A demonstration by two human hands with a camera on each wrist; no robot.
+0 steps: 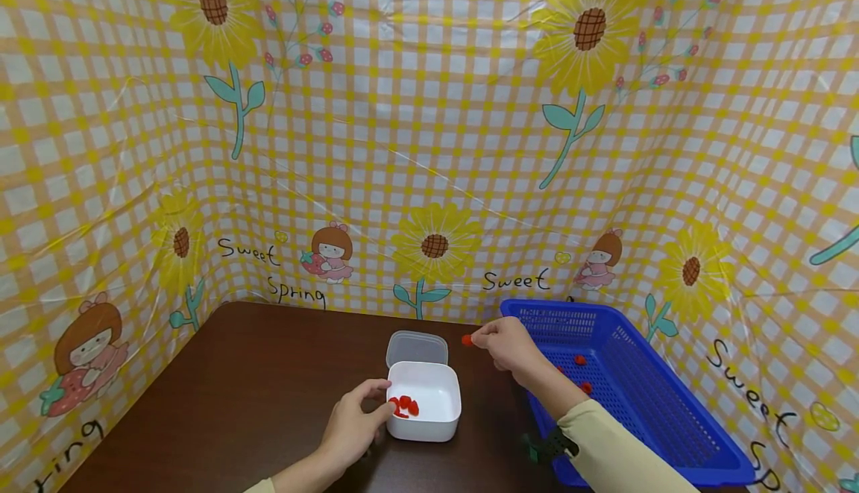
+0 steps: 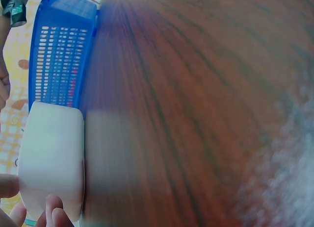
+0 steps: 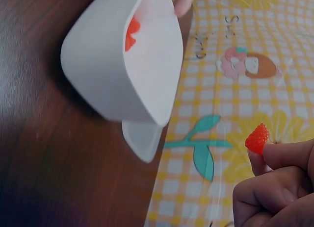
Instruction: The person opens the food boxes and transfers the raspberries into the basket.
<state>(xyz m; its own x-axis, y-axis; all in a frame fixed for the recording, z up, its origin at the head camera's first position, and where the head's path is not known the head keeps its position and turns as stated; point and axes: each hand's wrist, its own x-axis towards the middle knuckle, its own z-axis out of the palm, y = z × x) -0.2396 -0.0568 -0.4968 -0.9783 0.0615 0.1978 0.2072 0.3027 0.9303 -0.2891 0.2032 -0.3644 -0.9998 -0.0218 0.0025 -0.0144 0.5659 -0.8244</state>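
A white square box (image 1: 424, 429) stands on the dark table, several red raspberries (image 1: 405, 402) lying in its left front corner. My left hand (image 1: 354, 420) holds the box at its left side, thumb at the rim; in the left wrist view its fingertips (image 2: 54, 207) lie against the box wall. Up and to the right of the box, my right hand (image 1: 508, 345) pinches one raspberry (image 3: 258, 138) between thumb and fingertip, with its other fingers curled. This raspberry is above the table, between the box and the blue basket (image 1: 671, 411).
Behind the box lies a translucent lid (image 1: 417, 350). The blue basket on the right has perforated walls and holds a few more raspberries (image 1: 580, 359); my right forearm reaches across its near left edge. A checked, flower-printed cloth (image 1: 429, 142) walls in the table (image 1: 268, 381).
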